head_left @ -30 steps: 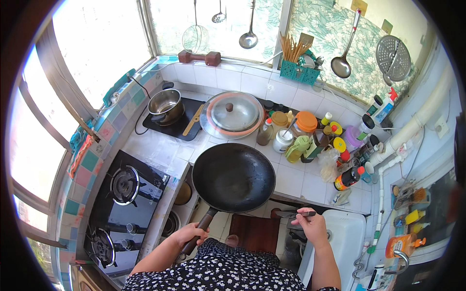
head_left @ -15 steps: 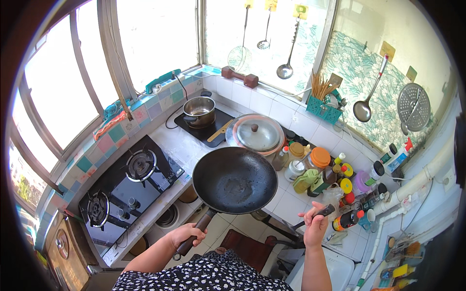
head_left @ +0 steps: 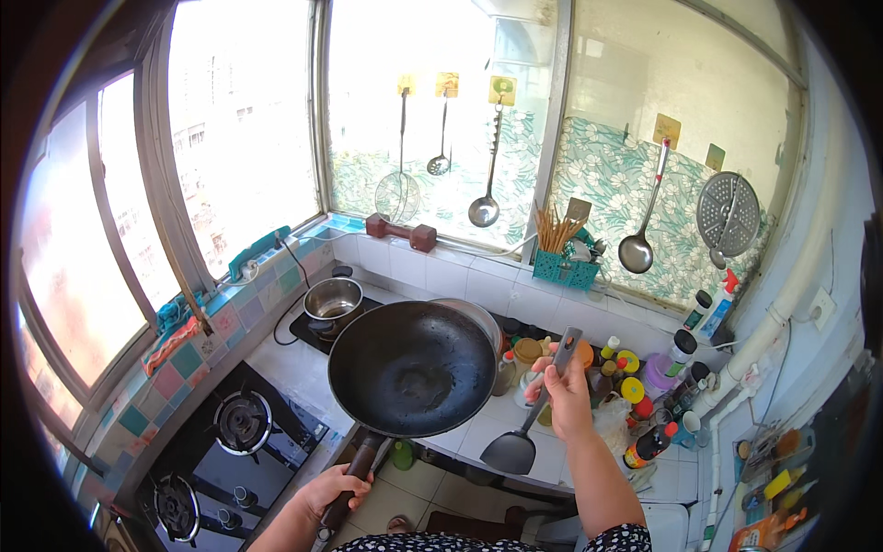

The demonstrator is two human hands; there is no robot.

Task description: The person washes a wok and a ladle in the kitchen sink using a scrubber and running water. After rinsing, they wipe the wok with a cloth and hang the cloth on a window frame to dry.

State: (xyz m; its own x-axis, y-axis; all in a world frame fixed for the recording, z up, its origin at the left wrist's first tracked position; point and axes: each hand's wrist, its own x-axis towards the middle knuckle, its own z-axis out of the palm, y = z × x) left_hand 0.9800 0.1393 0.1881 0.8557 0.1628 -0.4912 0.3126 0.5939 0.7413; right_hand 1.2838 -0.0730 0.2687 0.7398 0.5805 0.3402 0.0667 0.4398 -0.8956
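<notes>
A black wok (head_left: 411, 368) hangs in the air in front of me, tilted so its dark inside shows. My left hand (head_left: 337, 488) is closed round its long brown handle (head_left: 362, 460). To the right of the wok, my right hand (head_left: 563, 397) grips the grey handle of a black spatula (head_left: 509, 453). The spatula's blade points down and left, apart from the wok. Behind the wok, a pan with a glass lid (head_left: 471, 316) is mostly hidden. Left of that pan, a small steel pot (head_left: 333, 301) stands on a black cooking plate (head_left: 306, 329).
A two-burner gas hob (head_left: 285, 437) lies at the left. Several bottles and jars, including a purple-bodied container (head_left: 659, 370), crowd the right counter. A green basket (head_left: 563, 270) holds chopsticks, and a brown dumbbell (head_left: 401, 232) rests on the ledge. Ladles (head_left: 484, 211) hang at the window.
My right hand has risen and turned, bringing the whole spatula into sight. The wok has shifted toward the steel pot and now covers most of the lidded pan. My view has tilted up.
</notes>
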